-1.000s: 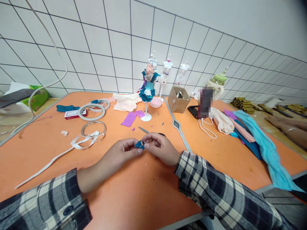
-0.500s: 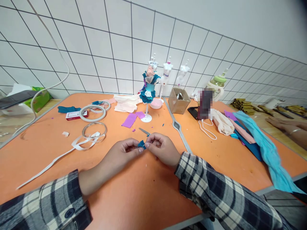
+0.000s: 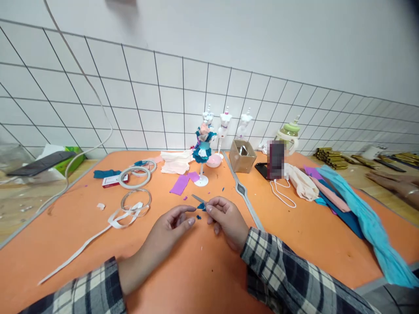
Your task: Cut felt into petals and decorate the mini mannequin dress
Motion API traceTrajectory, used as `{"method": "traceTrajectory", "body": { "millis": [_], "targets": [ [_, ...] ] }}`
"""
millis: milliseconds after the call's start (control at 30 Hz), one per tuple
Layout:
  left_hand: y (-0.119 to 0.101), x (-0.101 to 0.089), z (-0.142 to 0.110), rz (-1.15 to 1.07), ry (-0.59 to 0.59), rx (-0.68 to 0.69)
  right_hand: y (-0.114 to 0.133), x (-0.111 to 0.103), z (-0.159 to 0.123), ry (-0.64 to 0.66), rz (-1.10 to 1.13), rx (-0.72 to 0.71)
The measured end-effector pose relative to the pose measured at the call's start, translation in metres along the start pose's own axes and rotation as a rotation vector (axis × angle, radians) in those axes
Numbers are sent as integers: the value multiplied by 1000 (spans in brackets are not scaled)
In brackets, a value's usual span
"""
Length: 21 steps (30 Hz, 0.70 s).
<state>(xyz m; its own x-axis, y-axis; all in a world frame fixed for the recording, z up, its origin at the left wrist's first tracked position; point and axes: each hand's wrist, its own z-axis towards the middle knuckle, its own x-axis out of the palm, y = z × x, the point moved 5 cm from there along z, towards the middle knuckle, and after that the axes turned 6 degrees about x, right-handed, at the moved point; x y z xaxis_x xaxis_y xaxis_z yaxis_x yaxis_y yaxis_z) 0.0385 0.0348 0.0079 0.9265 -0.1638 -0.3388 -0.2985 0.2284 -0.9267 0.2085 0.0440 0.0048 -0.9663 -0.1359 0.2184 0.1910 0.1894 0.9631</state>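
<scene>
My right hand (image 3: 225, 220) pinches a small crumpled piece of teal crepe paper (image 3: 202, 207) between thumb and fingertips. To its left, my left hand (image 3: 172, 229) has thumb and index finger apart, with nothing between them; its index fingertip comes close to the paper. A tiny teal scrap (image 3: 198, 217) shows just below the held piece. Behind my fingers lies a pointed metal blade (image 3: 197, 198), its other end hidden. Farther back stands a small white dress form (image 3: 201, 180) dressed in teal, pink and white paper.
Purple paper pieces (image 3: 179, 185) lie left of the stand. Tape rolls (image 3: 134, 187) and a white strip (image 3: 78, 253) are on the left. A cardboard box (image 3: 242, 159), bare dress forms (image 3: 225, 123) and a bottle (image 3: 290, 131) stand behind. Long paper strips (image 3: 363, 218) and another person's hand (image 3: 394, 183) are at right.
My left hand has let go of the teal paper and opened, moving slightly away. The right hand still holds it. A small scrap now shows below. The view has tipped upward.
</scene>
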Motion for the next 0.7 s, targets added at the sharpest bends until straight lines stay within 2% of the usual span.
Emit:
{"method": "traceTrajectory", "body": {
  "millis": [100,167,267,333,433,567,700],
  "targets": [
    [-2,-15,8,159,-62,84,25,-12,9,-27,-25,-70],
    [-5,-23,25,270,-135,152,46,-16,19,-18,-49,-119],
    [-5,-26,67,316,-273,195,82,-14,35,38,-32,-187],
    [-3,-18,98,317,-305,202,103,-9,42,61,24,-225],
    [4,0,136,308,-289,201,127,-1,49,89,49,-272],
    [17,17,161,254,-164,191,140,3,60,129,-201,-364],
    [29,22,166,170,-104,176,146,-8,73,-72,-422,-589]
  ]
}}
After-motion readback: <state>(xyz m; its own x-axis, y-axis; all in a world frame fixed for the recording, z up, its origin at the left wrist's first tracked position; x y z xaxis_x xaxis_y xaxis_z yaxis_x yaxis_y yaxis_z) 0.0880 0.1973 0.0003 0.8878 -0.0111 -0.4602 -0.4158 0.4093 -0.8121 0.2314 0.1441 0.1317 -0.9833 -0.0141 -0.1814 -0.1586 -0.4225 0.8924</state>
